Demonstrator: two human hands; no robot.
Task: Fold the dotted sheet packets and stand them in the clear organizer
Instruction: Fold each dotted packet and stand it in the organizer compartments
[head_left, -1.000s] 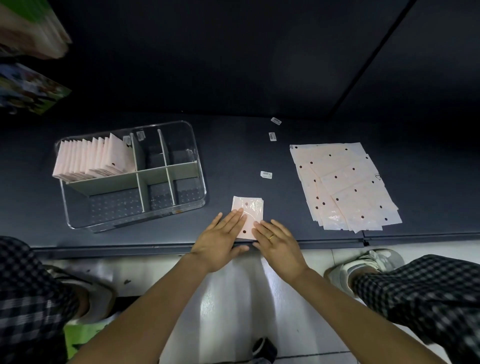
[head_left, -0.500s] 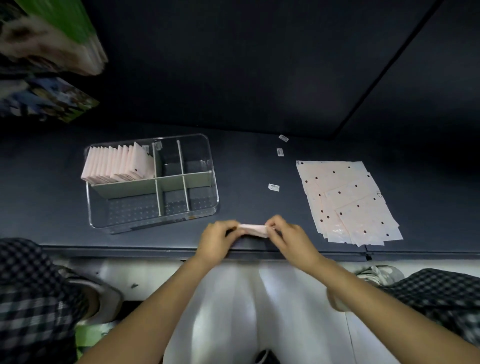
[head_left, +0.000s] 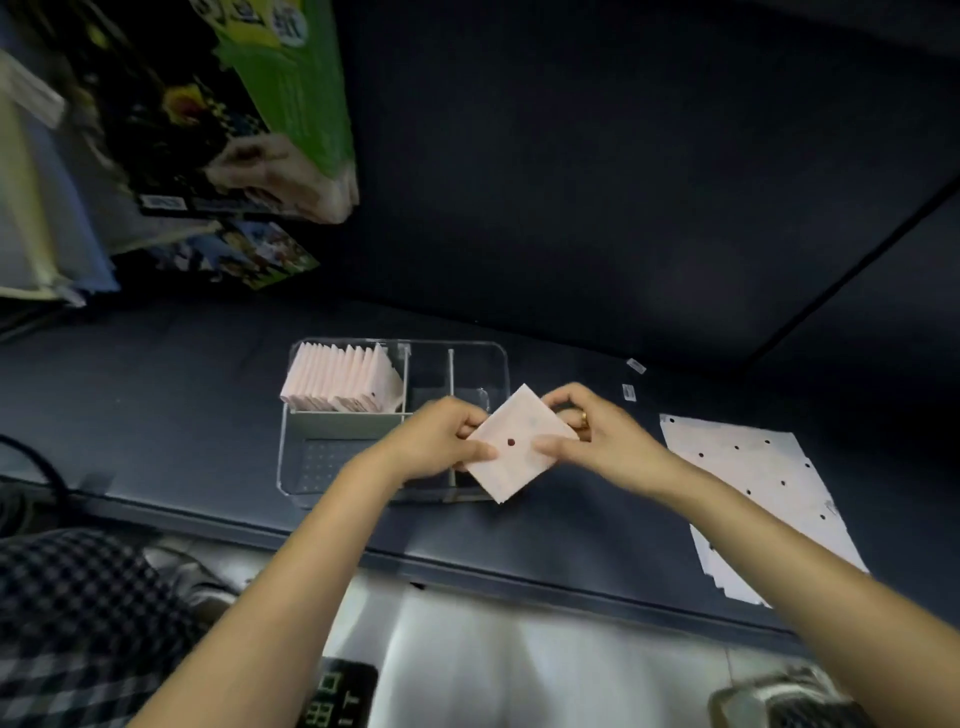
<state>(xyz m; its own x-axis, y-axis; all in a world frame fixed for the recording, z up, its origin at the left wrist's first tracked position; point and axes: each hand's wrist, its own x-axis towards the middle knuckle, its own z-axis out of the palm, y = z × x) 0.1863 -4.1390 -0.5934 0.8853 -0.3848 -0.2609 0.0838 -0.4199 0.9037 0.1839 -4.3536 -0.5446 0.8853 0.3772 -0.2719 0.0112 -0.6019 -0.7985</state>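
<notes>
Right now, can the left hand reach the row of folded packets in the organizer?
Probably not freely: the left hand grips the folded packet together with the right hand. The row itself lies uncovered.

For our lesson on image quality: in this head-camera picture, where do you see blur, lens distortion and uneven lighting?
Head view: the printed packs at upper left are smeared by motion blur; both the left hand and right hand are slightly soft, yet the folded packet they pinch shows its dot clearly; the wide lens bows the table edge; the backdrop is dim.
</notes>
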